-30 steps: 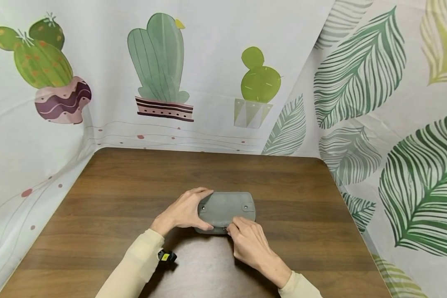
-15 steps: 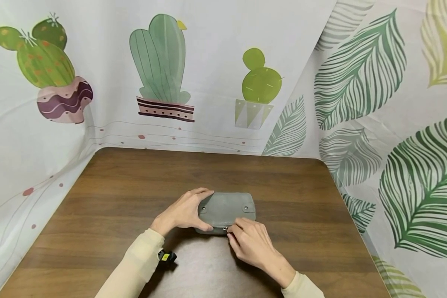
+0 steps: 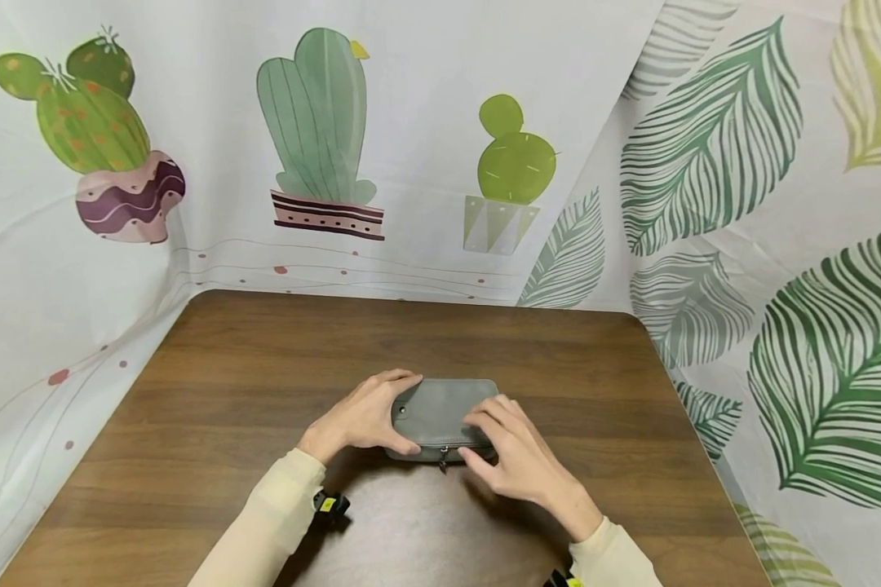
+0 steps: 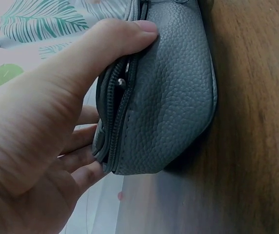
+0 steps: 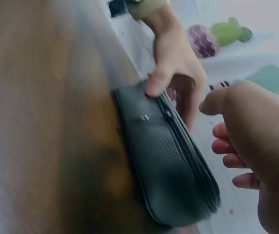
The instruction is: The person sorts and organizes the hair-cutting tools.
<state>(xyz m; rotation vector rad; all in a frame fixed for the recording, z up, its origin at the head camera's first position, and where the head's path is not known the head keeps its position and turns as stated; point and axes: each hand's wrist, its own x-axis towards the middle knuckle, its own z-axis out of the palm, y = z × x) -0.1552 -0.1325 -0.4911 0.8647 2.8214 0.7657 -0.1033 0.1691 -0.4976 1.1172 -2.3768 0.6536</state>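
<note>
A grey zip pouch (image 3: 440,412) with a pebbled, leather-like surface (image 4: 173,92) lies at the middle of the table. My left hand (image 3: 358,414) holds its left end, thumb on the near side and fingers round the far side. Under that thumb, the zip (image 4: 115,112) is parted, with a small shiny metal piece (image 4: 121,82) in the gap. The zip pull (image 3: 444,456) hangs down the pouch's near side. Over the right end hovers my right hand (image 3: 521,456), fingers spread and loosely bent; in the right wrist view they stand apart from the pouch (image 5: 164,161).
The brown wooden table (image 3: 279,342) extends around the pouch. White cloth with printed cacti and leaves (image 3: 426,147) hangs behind it and at both sides. A black strap device (image 3: 330,504) sits at my left wrist.
My right hand has let go of the zip pull and moved up and right with its fingers spreading. The pull now dangles. My left hand keeps its grip on the pouch.
</note>
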